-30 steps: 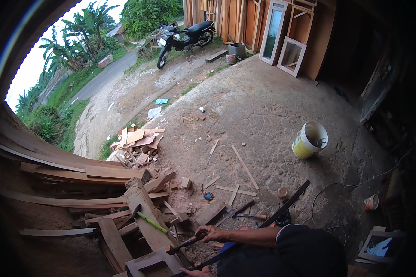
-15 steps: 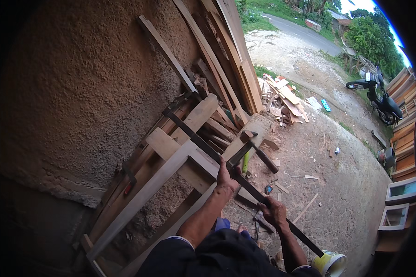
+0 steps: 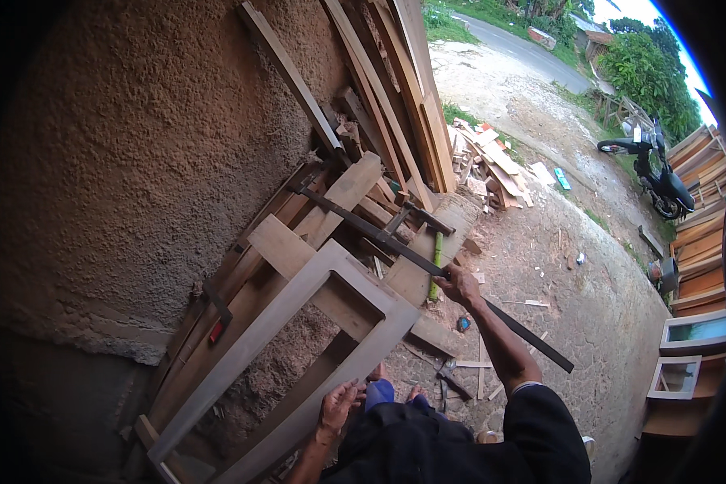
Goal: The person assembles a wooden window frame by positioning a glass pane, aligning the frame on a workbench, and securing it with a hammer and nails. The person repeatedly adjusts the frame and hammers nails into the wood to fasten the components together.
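A long dark metal bar clamp (image 3: pixel 355 218) slants across the middle, its fixed end at the far left by the boards. Its sliding jaw and screw (image 3: pixel 407 222) sit partway along, over a rough timber block. My right hand (image 3: pixel 458 285) is closed round the bar below that jaw. A pale rectangular wooden frame (image 3: pixel 254 359) lies tilted on crossing boards (image 3: pixel 281 246), nearer me than the clamp. Beside the frame's near rail hovers my left hand (image 3: pixel 340 407), fingers loosely bent and apart, with nothing visible in it.
Long planks (image 3: pixel 415 89) lean on the rough wall (image 3: pixel 137 161). Behind them is a heap of offcuts (image 3: pixel 492 161). A hammer (image 3: pixel 453 383) and a blue tape measure (image 3: pixel 463 323) lie on the ground. A second clamp with a red part (image 3: pixel 218 323) is by the wall. A motorcycle (image 3: pixel 661 181) stands far right.
My left hand has let go of the bar and dropped back beside the frame. My right hand has moved farther away with the clamp, whose free end has swung upward.
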### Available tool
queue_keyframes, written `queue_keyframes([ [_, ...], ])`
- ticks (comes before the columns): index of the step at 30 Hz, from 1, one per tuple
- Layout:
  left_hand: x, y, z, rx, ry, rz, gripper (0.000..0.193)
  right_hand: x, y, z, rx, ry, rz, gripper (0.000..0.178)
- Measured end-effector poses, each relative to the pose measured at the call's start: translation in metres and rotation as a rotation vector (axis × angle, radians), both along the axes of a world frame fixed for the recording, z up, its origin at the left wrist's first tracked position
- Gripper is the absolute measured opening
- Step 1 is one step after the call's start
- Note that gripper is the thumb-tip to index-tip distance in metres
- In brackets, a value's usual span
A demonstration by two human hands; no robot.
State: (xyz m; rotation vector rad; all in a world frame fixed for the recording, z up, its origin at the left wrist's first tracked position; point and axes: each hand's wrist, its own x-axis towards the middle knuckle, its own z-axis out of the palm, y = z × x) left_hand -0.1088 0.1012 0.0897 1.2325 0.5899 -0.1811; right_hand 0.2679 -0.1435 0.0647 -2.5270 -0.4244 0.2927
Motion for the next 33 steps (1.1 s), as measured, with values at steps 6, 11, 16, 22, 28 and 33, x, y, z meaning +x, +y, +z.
queue_keyframes([
  [6,-0.101,0.015,-0.039,0.122,0.183,-0.015,0.049,0.035,-0.003,-0.032,-0.006,-0.004,0.026,0.042],
  [11,-0.165,0.013,-0.063,0.037,0.388,0.134,0.05,0.049,-0.011,-0.059,0.117,-0.041,0.048,0.039],
  [16,-0.208,0.0,-0.073,-0.252,0.394,0.738,0.049,0.049,-0.012,-0.074,0.101,-0.164,0.118,0.034],
  [22,-0.243,-0.001,-0.079,-0.368,0.164,1.359,0.056,0.043,-0.007,-0.074,0.027,-0.152,0.071,0.031],
  [28,-0.278,0.043,-0.09,-0.388,-0.037,1.753,0.082,0.004,0.062,-0.013,-0.013,-0.382,0.153,0.027],
  [33,-0.253,0.064,-0.101,-0.469,-0.118,1.73,0.086,-0.084,0.203,0.053,0.216,-0.326,0.829,0.025],
])
